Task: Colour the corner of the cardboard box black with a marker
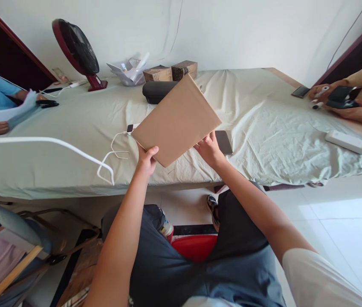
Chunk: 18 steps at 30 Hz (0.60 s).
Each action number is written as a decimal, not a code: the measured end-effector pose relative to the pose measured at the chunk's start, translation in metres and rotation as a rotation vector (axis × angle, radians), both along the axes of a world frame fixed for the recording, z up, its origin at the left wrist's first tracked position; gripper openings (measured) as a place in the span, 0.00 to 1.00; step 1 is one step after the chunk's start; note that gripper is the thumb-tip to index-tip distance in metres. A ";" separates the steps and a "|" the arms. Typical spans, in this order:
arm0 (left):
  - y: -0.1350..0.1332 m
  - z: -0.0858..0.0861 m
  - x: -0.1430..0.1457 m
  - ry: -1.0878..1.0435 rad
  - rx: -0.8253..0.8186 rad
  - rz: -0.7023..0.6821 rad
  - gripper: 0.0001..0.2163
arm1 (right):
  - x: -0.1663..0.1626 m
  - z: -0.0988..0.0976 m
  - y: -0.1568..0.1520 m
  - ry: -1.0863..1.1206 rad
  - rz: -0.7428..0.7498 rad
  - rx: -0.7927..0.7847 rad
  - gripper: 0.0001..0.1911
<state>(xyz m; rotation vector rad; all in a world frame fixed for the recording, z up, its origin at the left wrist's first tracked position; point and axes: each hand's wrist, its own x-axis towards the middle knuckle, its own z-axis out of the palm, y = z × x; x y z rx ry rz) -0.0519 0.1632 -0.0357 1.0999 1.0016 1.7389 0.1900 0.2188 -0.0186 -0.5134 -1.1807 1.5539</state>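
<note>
A flat brown notebook-like rectangle [177, 121] is held tilted above the cloth-covered table, with a crease along its upper right edge. My left hand [147, 160] is closed on its lower left corner, thumb on top and fingers behind. At the lower right edge, my right hand [209, 147] grips it, the fingertips partly hidden beneath. A dark flat slab [224, 143] lies on the cloth just beyond my right hand. Near my left hand is a small white device with a black face [131, 128], joined to a white cable [113, 147].
Behind stand a black case [158, 91], cardboard boxes [183, 69], a clear plastic bag [129, 72] and a fan [78, 51]. A white power strip [348, 142] lies right. People sit at both ends, one with papers [14, 108], another holding a dark box [342, 97].
</note>
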 end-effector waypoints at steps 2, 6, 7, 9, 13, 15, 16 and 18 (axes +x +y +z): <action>-0.003 0.001 0.007 0.068 0.011 -0.031 0.56 | -0.006 0.001 -0.006 0.016 0.004 0.028 0.61; -0.006 -0.001 0.018 0.216 0.079 -0.014 0.65 | -0.004 0.004 -0.008 -0.042 0.009 0.027 0.53; -0.006 -0.001 0.019 0.244 0.109 -0.007 0.64 | -0.001 0.003 -0.006 -0.057 0.011 0.010 0.51; -0.005 -0.002 0.016 0.282 0.171 -0.008 0.60 | 0.007 0.002 0.001 -0.074 0.030 -0.040 0.49; -0.002 0.000 0.003 0.338 0.233 -0.033 0.54 | 0.022 0.000 0.016 -0.087 0.071 -0.073 0.44; 0.000 0.001 -0.004 0.336 0.232 -0.076 0.52 | 0.027 0.000 0.020 -0.118 0.053 -0.023 0.45; 0.001 0.001 -0.007 0.338 0.228 -0.106 0.52 | 0.030 0.001 0.021 -0.152 0.029 0.016 0.47; 0.002 0.000 -0.011 0.384 0.210 -0.149 0.53 | 0.035 0.003 0.021 -0.260 -0.034 0.122 0.53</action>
